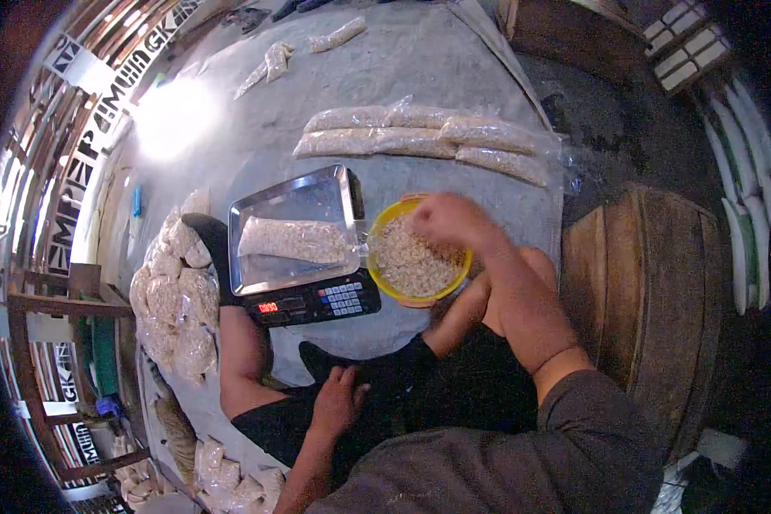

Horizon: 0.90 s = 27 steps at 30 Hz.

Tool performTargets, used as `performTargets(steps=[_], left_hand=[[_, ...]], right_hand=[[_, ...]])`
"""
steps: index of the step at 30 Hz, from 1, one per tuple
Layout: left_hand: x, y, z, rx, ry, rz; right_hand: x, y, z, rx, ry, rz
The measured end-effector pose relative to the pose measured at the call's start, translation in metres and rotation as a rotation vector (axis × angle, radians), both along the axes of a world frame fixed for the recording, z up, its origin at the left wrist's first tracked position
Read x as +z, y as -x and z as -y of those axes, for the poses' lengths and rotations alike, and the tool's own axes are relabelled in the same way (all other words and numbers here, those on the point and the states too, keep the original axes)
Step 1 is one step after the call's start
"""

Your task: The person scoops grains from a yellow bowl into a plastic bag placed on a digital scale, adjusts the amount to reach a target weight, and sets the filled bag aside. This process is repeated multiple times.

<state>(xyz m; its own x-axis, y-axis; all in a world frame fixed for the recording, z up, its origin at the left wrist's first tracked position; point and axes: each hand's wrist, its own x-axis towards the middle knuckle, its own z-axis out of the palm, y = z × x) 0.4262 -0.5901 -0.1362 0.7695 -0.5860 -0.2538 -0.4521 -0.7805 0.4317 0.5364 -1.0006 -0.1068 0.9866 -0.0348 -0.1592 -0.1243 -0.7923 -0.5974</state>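
A yellow bowl (pixel 379 283) full of small pale, flake-like pieces (pixel 411 261) stands right of the digital scale (pixel 308 301). My right hand (pixel 444 223) is over the bowl's far right part, its fingers curled down toward the pieces; whether they pinch any is hidden. On the scale's steel tray (pixel 270 206) lies a clear plastic bag (pixel 291 240) filled with similar pale pieces, its end pointing at the bowl. My left hand (pixel 340 398) rests on my dark-clothed leg, fingers loosely apart and holding nothing.
Filled clear bags (pixel 420 137) lie in stacked rows beyond the bowl. More bulging bags (pixel 176 295) are heaped left of the scale, near a tabby cat (pixel 174 428). A wooden box (pixel 634 291) stands at right. My legs flank the scale and bowl on the grey sheet (pixel 385 68).
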Motion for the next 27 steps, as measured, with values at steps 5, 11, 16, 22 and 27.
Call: performTargets(steps=[5,11,16,22,27], left_hand=[[0.026,-0.009,0.008,-0.063,0.156,-0.05],[0.032,-0.081,0.089,-0.304,0.47,0.112],[0.057,-0.124,0.146,-0.177,0.244,0.721],[0.011,-0.178,0.148,-0.12,0.157,0.721],[0.039,-0.182,0.083,0.297,0.551,0.445]], right_hand=[[-0.066,0.003,0.159,-0.672,0.263,0.664],[-0.183,0.025,0.369,-1.352,-0.979,0.504],[-0.177,-0.017,0.328,-1.584,-0.859,0.278],[-0.111,-0.048,0.292,-0.913,-0.477,1.056],[0.033,-0.064,0.179,-0.462,-0.871,0.74]])
